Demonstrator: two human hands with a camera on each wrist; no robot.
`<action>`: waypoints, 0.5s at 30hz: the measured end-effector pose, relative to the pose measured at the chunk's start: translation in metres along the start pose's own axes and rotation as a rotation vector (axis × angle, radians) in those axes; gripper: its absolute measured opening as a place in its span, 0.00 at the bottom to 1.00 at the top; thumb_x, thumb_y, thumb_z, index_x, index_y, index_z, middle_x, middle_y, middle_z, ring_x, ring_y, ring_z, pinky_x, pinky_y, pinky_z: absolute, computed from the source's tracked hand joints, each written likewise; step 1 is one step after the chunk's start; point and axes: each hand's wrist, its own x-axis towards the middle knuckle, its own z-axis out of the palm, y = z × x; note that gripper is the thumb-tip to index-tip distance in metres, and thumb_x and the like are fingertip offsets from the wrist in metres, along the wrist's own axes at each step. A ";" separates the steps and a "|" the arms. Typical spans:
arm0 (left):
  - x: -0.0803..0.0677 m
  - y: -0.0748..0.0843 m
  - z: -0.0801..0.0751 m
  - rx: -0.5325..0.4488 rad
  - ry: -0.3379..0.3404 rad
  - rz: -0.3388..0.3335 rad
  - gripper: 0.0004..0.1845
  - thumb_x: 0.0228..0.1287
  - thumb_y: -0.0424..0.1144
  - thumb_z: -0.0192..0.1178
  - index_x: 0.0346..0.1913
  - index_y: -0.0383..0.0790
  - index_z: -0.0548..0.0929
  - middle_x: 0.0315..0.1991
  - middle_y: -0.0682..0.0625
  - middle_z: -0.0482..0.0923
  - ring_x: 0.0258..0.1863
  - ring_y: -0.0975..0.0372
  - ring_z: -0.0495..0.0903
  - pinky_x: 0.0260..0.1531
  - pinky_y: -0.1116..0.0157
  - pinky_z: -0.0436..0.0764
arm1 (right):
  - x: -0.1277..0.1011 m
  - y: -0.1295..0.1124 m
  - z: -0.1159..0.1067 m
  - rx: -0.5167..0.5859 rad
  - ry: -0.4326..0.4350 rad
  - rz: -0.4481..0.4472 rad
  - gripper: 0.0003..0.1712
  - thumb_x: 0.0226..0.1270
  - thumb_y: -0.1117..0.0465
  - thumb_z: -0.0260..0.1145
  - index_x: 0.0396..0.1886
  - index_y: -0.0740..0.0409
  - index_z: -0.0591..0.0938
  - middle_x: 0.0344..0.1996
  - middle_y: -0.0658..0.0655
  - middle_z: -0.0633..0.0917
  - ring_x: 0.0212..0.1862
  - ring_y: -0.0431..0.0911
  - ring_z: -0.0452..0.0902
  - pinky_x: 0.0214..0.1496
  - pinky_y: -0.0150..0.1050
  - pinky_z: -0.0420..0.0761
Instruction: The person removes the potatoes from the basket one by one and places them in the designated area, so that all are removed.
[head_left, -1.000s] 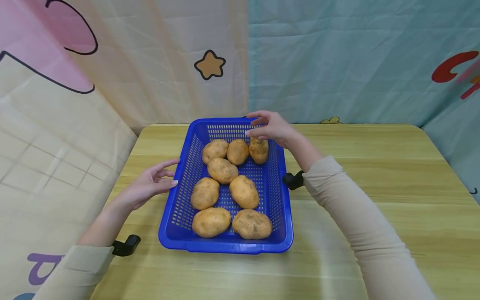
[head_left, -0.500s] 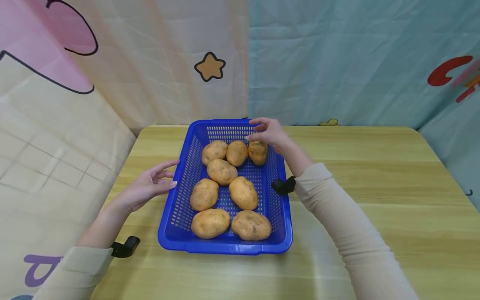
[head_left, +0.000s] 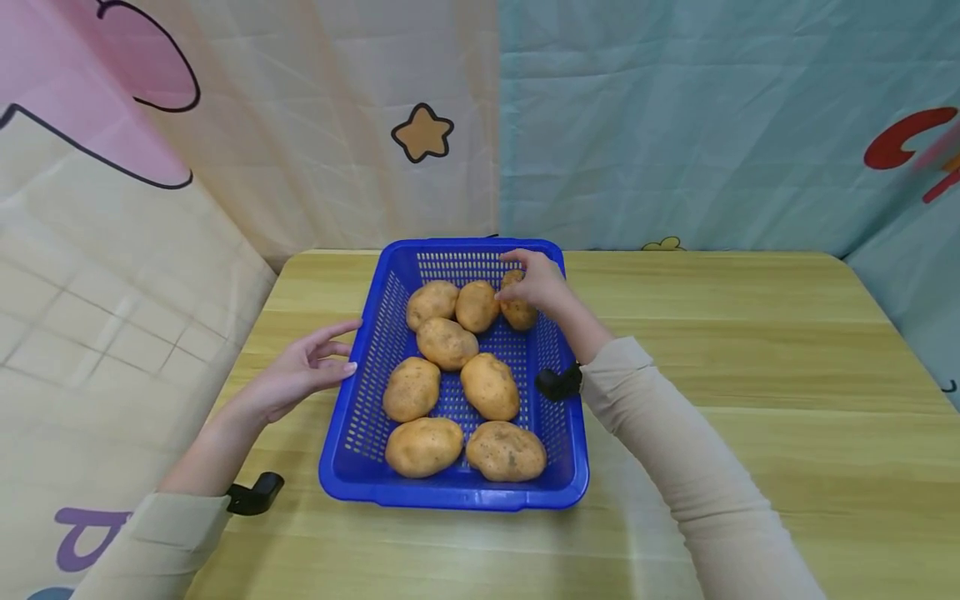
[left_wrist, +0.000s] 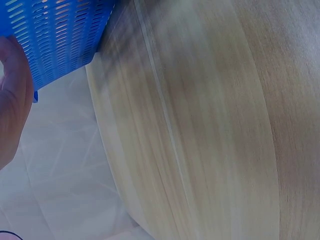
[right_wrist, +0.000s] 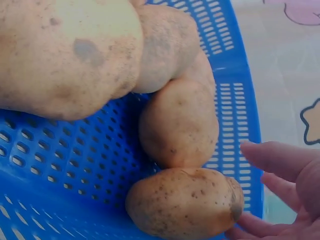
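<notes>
A blue perforated plastic basket (head_left: pixel 453 497) holds several potatoes. My right hand (head_left: pixel 542 282) reaches over its far right corner with thumb and fingers spread about a brown potato (head_left: pixel 519 317), which it partly covers in the head view. The right wrist view shows the fingers (right_wrist: pixel 272 156) at the end of that potato (right_wrist: pixel 185 202), one fingertip right at its skin. A rounder potato (head_left: pixel 476 306) lies beside it. My left hand (head_left: pixel 296 372) rests its fingertips and thumb tip against the basket's left rim, fingers loosely extended. The left wrist view shows part of this hand (left_wrist: pixel 15 100) beside the basket wall (left_wrist: pixel 60 40).
Nearer potatoes (head_left: pixel 490 386) lie in the basket's middle and front. The basket stands on a wood-grain table (head_left: pixel 720 358). Printed cloth curtains (head_left: pixel 645 125) hang behind the table and at its sides.
My right hand has lowered into the basket's far right corner, its fingers spreading about the potato there. The left hand has stayed at the rim, and the potatoes lie as before.
</notes>
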 end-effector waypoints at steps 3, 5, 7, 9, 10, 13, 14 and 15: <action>0.000 0.001 0.000 0.005 0.001 -0.001 0.34 0.65 0.30 0.55 0.71 0.34 0.52 0.48 0.42 0.71 0.41 0.61 0.79 0.44 0.65 0.81 | 0.000 0.000 0.005 -0.130 -0.026 0.001 0.38 0.49 0.66 0.74 0.63 0.59 0.70 0.64 0.63 0.68 0.65 0.56 0.60 0.63 0.49 0.67; 0.000 0.001 0.000 0.004 -0.001 -0.002 0.34 0.65 0.30 0.55 0.71 0.34 0.52 0.48 0.42 0.71 0.41 0.61 0.79 0.44 0.64 0.81 | 0.000 0.000 0.008 -0.194 -0.035 0.018 0.40 0.49 0.66 0.74 0.64 0.58 0.69 0.63 0.65 0.67 0.65 0.57 0.59 0.63 0.51 0.67; 0.000 0.001 0.000 0.003 -0.003 -0.003 0.34 0.66 0.30 0.55 0.71 0.34 0.52 0.49 0.41 0.71 0.41 0.61 0.79 0.44 0.64 0.81 | -0.001 0.000 0.011 -0.230 -0.030 0.045 0.41 0.49 0.68 0.73 0.65 0.57 0.68 0.62 0.66 0.66 0.63 0.58 0.60 0.61 0.51 0.68; 0.000 0.000 0.000 0.001 -0.005 -0.004 0.34 0.66 0.30 0.55 0.71 0.34 0.52 0.49 0.42 0.71 0.41 0.61 0.79 0.45 0.63 0.81 | 0.000 0.001 0.013 -0.258 -0.016 0.069 0.42 0.48 0.69 0.71 0.65 0.57 0.67 0.60 0.67 0.66 0.61 0.59 0.61 0.59 0.52 0.70; 0.000 0.000 0.000 0.001 -0.005 -0.005 0.34 0.66 0.29 0.55 0.71 0.34 0.52 0.49 0.42 0.71 0.41 0.61 0.80 0.45 0.63 0.81 | 0.000 0.001 0.014 -0.274 -0.006 0.072 0.42 0.47 0.70 0.71 0.65 0.57 0.67 0.59 0.67 0.67 0.60 0.59 0.63 0.58 0.52 0.70; 0.000 0.000 0.000 -0.001 -0.003 -0.006 0.34 0.65 0.29 0.55 0.71 0.34 0.53 0.48 0.42 0.71 0.41 0.61 0.80 0.44 0.63 0.81 | 0.001 0.002 0.016 -0.319 0.023 0.066 0.42 0.46 0.71 0.70 0.65 0.58 0.67 0.57 0.67 0.69 0.57 0.59 0.65 0.57 0.51 0.71; 0.000 -0.001 0.000 -0.001 -0.003 -0.005 0.34 0.65 0.29 0.55 0.71 0.34 0.53 0.48 0.42 0.71 0.40 0.61 0.80 0.44 0.63 0.81 | 0.002 0.002 0.017 -0.341 0.030 0.058 0.42 0.46 0.70 0.69 0.65 0.59 0.67 0.57 0.67 0.70 0.57 0.59 0.66 0.57 0.51 0.71; 0.001 -0.001 0.000 0.000 -0.002 -0.004 0.34 0.65 0.29 0.55 0.71 0.34 0.53 0.48 0.41 0.71 0.40 0.61 0.80 0.44 0.63 0.81 | 0.002 0.002 0.017 -0.359 0.036 0.050 0.41 0.46 0.70 0.69 0.64 0.59 0.68 0.56 0.68 0.70 0.56 0.59 0.66 0.58 0.51 0.71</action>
